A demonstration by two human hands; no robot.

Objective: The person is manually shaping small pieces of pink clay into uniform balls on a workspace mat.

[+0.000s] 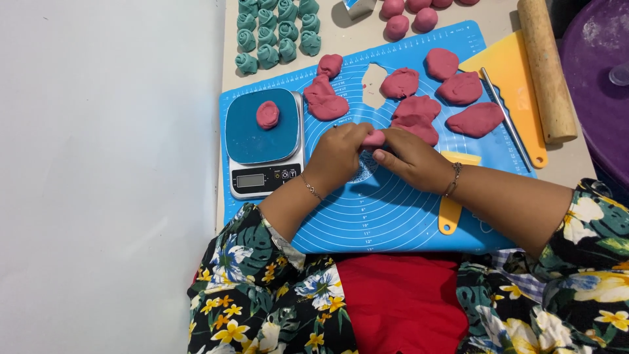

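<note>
Pink dough, a small soft lump [374, 138], sits pinched between a person's two bare hands above the middle of a blue silicone pastry mat [393, 216]. Left hand [337, 156] and right hand [409, 157] are drawn together, fingertips closed on the lump from either side. The dough looks light and pliable, likely to dent under any pressure and perhaps a little tacky, so a gentle hold at its edges with the fingertips would suit it best. Beside the left hand stands a small digital kitchen scale [264, 144] with a flat round pink dough piece [267, 114] on its blue platform. Larger flattened pink dough portions [429, 98] lie across the far half of the mat, with teal twisted dough shapes [275, 33] ranked beyond. A wooden rolling pin [545, 69] and yellow plastic scraper [511, 75] rest to the right.
</note>
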